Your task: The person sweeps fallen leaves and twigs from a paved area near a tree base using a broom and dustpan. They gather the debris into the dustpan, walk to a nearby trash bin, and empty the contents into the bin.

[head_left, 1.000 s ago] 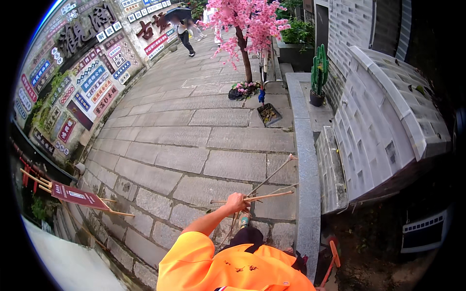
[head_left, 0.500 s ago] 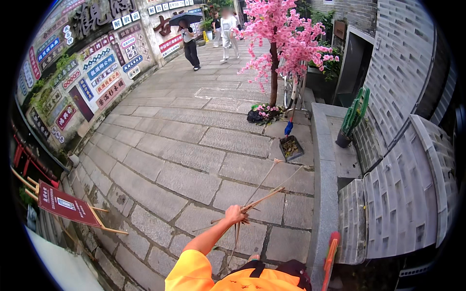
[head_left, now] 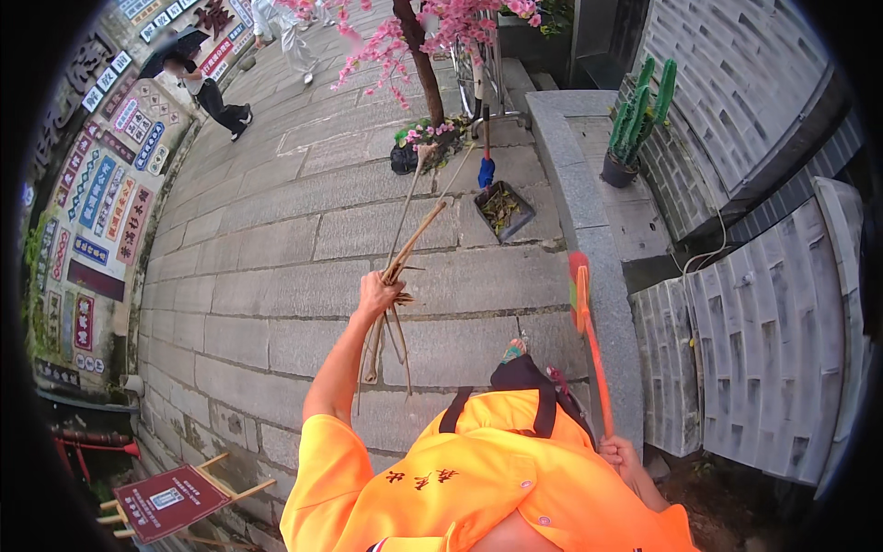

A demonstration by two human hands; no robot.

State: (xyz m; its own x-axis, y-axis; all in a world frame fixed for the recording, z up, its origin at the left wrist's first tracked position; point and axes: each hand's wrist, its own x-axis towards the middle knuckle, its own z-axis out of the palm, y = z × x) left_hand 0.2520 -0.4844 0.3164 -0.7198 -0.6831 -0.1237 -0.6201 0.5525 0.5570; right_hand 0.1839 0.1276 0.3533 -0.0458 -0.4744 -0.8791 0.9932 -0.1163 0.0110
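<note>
My left hand [head_left: 377, 294] is raised in front of me and grips a bundle of long dry twigs [head_left: 414, 235]; some point up toward the tree, others hang below my fist. My right hand [head_left: 621, 453] sits low at my right side, closed on a thin orange-red tool handle [head_left: 593, 359] that rises to a flat end beside the stone ledge. A dark dustpan [head_left: 504, 207] full of leaves, with a blue-gripped upright handle, stands on the paving ahead, beyond the twig tips. I wear an orange shirt.
A pink blossom tree [head_left: 425, 64] rises from a flower bed behind the dustpan. A grey stone ledge [head_left: 589, 212] and a potted cactus [head_left: 635, 124] run along the right. A person with an umbrella [head_left: 207, 87] walks far left. A red sign on an easel [head_left: 170, 501] stands lower left.
The tree and dustpan have come much nearer and shifted toward centre. My left hand still holds the twigs, now higher. The orange handle and my right hand have come into view.
</note>
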